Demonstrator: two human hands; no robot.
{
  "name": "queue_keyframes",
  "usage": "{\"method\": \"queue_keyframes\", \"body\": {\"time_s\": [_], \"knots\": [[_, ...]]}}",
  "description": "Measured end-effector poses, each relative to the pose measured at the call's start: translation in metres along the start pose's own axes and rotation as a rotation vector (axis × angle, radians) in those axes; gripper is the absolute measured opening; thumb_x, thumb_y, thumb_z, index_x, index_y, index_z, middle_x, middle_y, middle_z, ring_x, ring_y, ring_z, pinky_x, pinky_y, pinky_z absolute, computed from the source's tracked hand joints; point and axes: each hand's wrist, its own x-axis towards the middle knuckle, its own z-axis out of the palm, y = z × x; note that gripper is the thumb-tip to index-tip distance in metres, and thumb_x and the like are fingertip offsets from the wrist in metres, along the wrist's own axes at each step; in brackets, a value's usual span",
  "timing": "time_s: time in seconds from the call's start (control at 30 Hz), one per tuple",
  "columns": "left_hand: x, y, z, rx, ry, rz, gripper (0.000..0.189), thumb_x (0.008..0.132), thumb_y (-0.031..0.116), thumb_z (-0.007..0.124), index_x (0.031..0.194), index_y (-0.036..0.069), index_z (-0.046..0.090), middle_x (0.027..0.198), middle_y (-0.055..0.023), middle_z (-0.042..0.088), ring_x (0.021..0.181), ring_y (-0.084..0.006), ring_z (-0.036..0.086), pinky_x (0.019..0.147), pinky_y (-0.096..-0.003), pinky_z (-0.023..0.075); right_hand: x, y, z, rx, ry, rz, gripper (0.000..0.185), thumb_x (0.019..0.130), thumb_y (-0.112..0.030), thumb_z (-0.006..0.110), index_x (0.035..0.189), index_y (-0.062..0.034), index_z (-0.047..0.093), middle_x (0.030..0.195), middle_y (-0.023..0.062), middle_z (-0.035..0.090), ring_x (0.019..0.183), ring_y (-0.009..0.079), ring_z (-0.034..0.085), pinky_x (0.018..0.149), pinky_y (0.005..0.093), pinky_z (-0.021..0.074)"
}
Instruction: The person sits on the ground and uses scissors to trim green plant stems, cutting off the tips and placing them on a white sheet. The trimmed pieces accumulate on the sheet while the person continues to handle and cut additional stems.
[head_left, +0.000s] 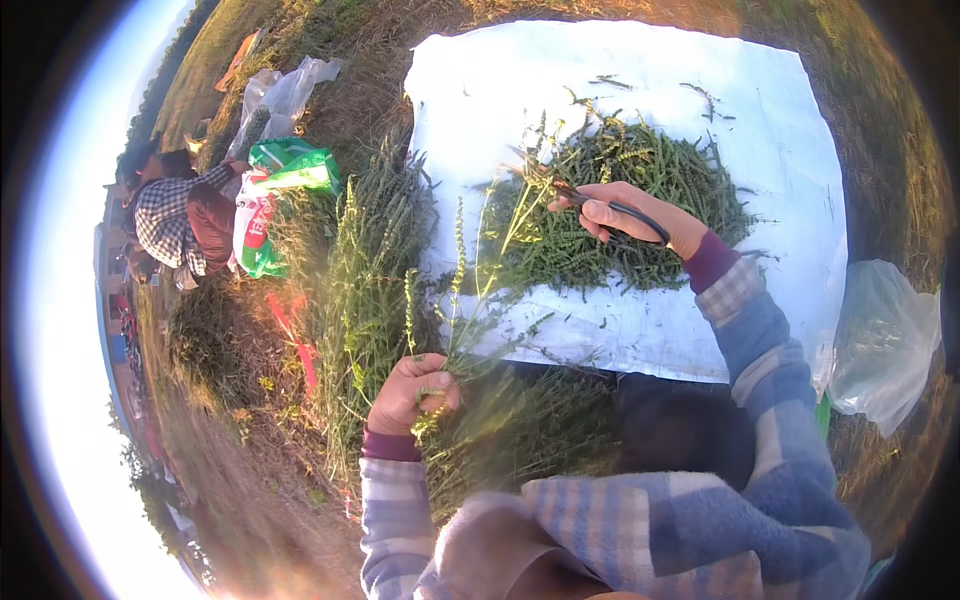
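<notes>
My left hand (416, 391) is closed around the lower part of a branching green plant stem (480, 304), whose thin flower spikes reach up towards the scissors. In my right hand (630, 214) is a pair of scissors (637, 217) with black handles, the blades pointing up and left at the upper stems. Whether the blades touch a stem cannot be told. Beneath my right hand, a heap of cut green spikes (600, 262) lies on a white sheet (787, 187), with a few loose pieces scattered around it.
Long cut stalks (375, 225) lie piled left of the sheet, and more lie below it. A clear plastic bag (885, 337) stands at the right. Further left, another person (169, 217) crouches by a green and white bag (259, 217). Dry grass surrounds the sheet.
</notes>
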Motion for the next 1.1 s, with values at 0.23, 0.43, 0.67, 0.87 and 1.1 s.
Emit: {"method": "queue_keyframes", "body": {"time_s": [0.23, 0.43, 0.67, 0.87, 1.1], "knots": [[0.0, 0.004, -0.011, -0.068, 0.074, 0.075, 0.02, 0.092, 0.007, 0.066, 0.104, 0.021, 0.075, 0.075, -0.0195, 0.069, 0.043, -0.0072, 0.035, 0.042, -0.0216, 0.0285, -0.025, -0.011, 0.009, 0.12, 0.266, 0.119, 0.053, 0.102, -0.049, 0.05, 0.114, -0.0008, 0.069, 0.056, -0.0059, 0.045, 0.045, 0.0045, 0.041, 0.045, 0.0225, 0.0356], [0.01, 0.01, -0.001, -0.035, 0.087, 0.076, 0.016, 0.095, 0.008, 0.062, 0.108, 0.006, 0.071, 0.075, -0.0179, 0.068, 0.044, -0.0066, 0.036, 0.042, -0.0212, 0.0279, -0.046, 0.009, 0.052, 0.295, 0.127, 0.175, 0.073, 0.099, -0.064, 0.044, 0.134, -0.0016, 0.055, 0.081, -0.0009, 0.052, 0.073, 0.0105, 0.053, 0.069, 0.0276, 0.0437], [0.017, 0.014, 0.01, 0.023, 0.171, 0.057, 0.019, 0.096, 0.007, 0.061, 0.112, 0.0, 0.068, 0.076, -0.0153, 0.069, 0.044, -0.0068, 0.04, 0.043, -0.0196, 0.0317, -0.012, 0.005, 0.064, 0.288, 0.246, 0.233, 0.047, 0.103, -0.044, 0.053, 0.109, 0.0004, 0.068, 0.054, -0.0052, 0.042, 0.045, 0.0042, 0.038, 0.044, 0.024, 0.0342], [0.043, 0.005, 0.022, 0.345, 0.446, 0.319, 0.022, 0.096, 0.01, 0.063, 0.116, 0.0, 0.066, 0.079, -0.0087, 0.072, 0.046, -0.005, 0.046, 0.043, -0.0186, 0.0345, -0.031, 0.007, 0.082, 0.051, 0.233, 0.13, 0.047, 0.1, -0.041, 0.061, 0.12, 0.0018, 0.063, 0.072, -0.0003, 0.056, 0.064, 0.0083, 0.054, 0.058, 0.0249, 0.0444], [0.061, -0.004, 0.057, 0.743, 0.577, 0.47, 0.024, 0.093, 0.007, 0.062, 0.115, 0.004, 0.071, 0.076, 0.0021, 0.069, 0.06, 0.0006, 0.046, 0.054, -0.0195, 0.0369, -0.01, 0.004, 0.099, -0.347, 0.244, 0.112, 0.048, 0.09, -0.047, 0.069, 0.114, -0.0048, 0.065, 0.09, 0.0137, 0.067, 0.073, 0.0282, 0.062, 0.065, 0.0342, 0.0474]]}}
